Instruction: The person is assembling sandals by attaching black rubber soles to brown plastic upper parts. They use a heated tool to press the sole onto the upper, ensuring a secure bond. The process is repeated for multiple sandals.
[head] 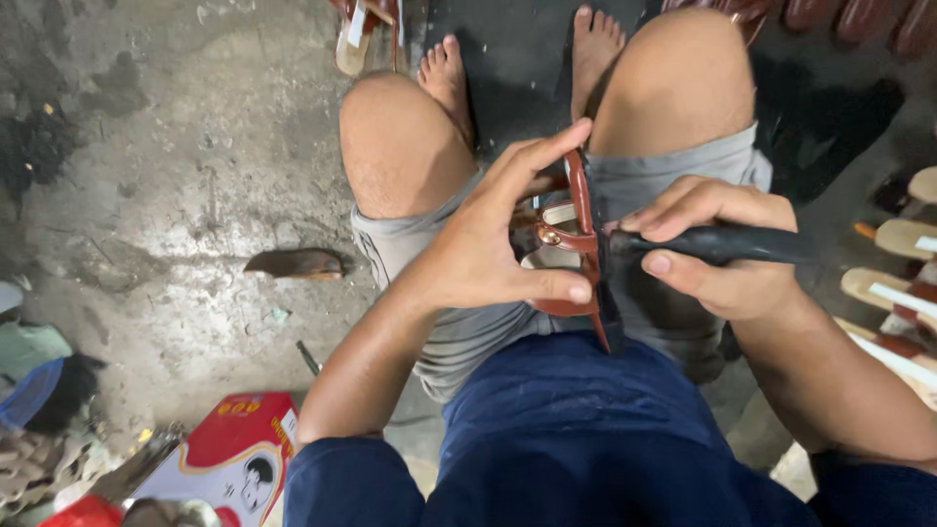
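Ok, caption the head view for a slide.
Left hand steadies a red-brown sandal on the lap; right hand grips a black-handled tool.

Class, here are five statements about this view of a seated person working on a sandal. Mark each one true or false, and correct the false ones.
1. The left hand holds a reddish-brown sandal on edge over the lap. True.
2. The right hand grips a black-handled tool. True.
3. The person wears shoes. False: both feet are bare.
4. A red and white box lies on the floor at lower left. True.
5. The tool is held well clear of the sandal. False: its end meets the sandal's edge.
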